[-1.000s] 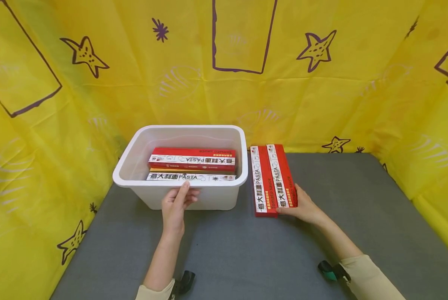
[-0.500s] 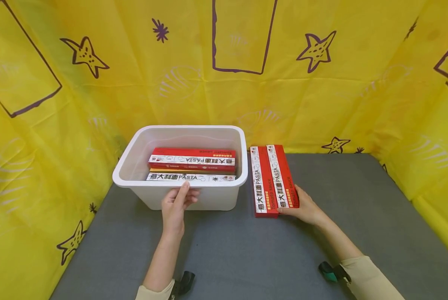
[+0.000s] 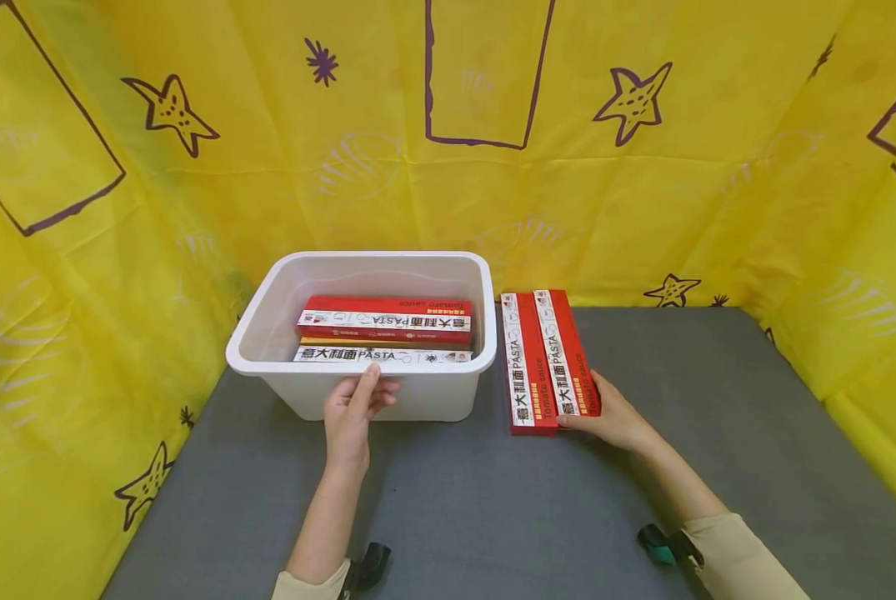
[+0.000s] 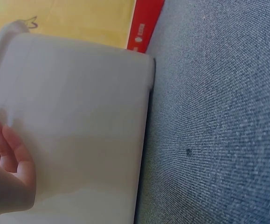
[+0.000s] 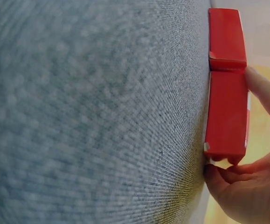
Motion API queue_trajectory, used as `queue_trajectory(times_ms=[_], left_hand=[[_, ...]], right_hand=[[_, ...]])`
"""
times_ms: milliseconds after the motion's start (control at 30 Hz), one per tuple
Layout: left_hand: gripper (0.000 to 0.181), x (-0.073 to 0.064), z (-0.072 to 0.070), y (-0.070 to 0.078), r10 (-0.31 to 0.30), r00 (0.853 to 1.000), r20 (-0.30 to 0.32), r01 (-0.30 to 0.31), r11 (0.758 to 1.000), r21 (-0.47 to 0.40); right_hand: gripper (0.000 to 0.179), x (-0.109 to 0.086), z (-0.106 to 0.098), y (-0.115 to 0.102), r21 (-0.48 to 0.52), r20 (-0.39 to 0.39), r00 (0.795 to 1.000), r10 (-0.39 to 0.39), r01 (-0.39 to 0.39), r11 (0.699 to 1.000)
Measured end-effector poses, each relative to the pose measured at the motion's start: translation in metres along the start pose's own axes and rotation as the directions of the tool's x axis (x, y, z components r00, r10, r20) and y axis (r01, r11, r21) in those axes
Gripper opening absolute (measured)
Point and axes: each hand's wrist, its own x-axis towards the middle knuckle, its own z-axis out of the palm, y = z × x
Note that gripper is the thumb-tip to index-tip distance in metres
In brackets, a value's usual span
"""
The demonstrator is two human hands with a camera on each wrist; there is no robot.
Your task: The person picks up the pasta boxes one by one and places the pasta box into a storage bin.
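Note:
My left hand (image 3: 352, 425) holds the front rim of a white plastic bin (image 3: 432, 396), thumb up at the rim and fingers bent below it against the outer wall. Two red-and-white pasta boxes lie side by side just right of the bin. Around the near end of the right pasta box (image 3: 563, 346) my right hand (image 3: 614, 421) grips, thumb at its left edge and fingers along its right side. The left pasta box (image 3: 524, 367) is beside it; in the right wrist view the ends of the held box (image 5: 227, 112) and its neighbour (image 5: 227, 35) touch.
Inside the bin lie more pasta boxes (image 3: 383, 320), with a thin yellow strip (image 3: 372, 341) showing between them. Grey cloth covers the table (image 3: 448, 517). A yellow patterned curtain (image 3: 448, 200) hangs along the back and both sides.
My right hand and the near end of the right pasta box have shifted very slightly to the right. The left hand stays at the bin's rim.

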Motion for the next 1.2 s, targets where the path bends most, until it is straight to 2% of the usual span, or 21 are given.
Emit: queue_trajectory(times_ms=[167, 333, 500, 733, 800, 900, 1033, 1200], left_hand=[[0.016, 0.0, 0.0, 0.0, -0.003, 1.0, -0.001, 0.003, 1.0, 0.001], [0.016, 0.001, 0.0, -0.001, -0.001, 1.0, 0.001, 0.001, 1.0, 0.002], [0.016, 0.001, 0.0, -0.001, 0.0, 1.0, -0.002, 0.0, 1.0, 0.005], [0.016, 0.0, 0.001, 0.0, 0.003, 1.0, -0.008, -0.003, 1.0, 0.003], [0.016, 0.0, 0.001, 0.001, 0.004, 1.0, -0.007, -0.004, 1.0, 0.0], [0.016, 0.0, 0.001, 0.001, 0.005, 1.0, -0.013, -0.005, 1.0, 0.001], [0.016, 0.0, 0.001, -0.001, 0.006, 1.0, -0.02, -0.006, 1.0, -0.003], [0.017, 0.0, 0.002, -0.002, 0.009, 1.0, -0.025, -0.009, 1.0, -0.016]], right_hand=[[0.094, 0.0, -0.002, 0.004, -0.018, -0.006, 1.0, 0.005, -0.005, 1.0], [0.084, -0.003, -0.004, 0.004, -0.037, -0.03, 1.0, -0.008, 0.007, 0.999], [0.077, -0.008, -0.007, 0.004, -0.094, -0.065, 0.998, 0.006, -0.012, 0.995], [0.074, -0.011, -0.006, 0.008, -0.152, -0.11, 0.986, -0.122, 0.104, 0.983], [0.076, -0.011, -0.006, 0.009, -0.166, -0.116, 0.984, -0.136, 0.115, 0.979], [0.081, -0.011, -0.008, 0.008, -0.186, -0.118, 0.988, -0.095, 0.072, 0.98], [0.09, -0.015, -0.015, 0.005, -0.186, -0.115, 0.993, 0.017, -0.038, 0.982], [0.096, -0.022, -0.025, -0.002, -0.144, -0.146, 0.98, 0.133, -0.154, 0.977]])
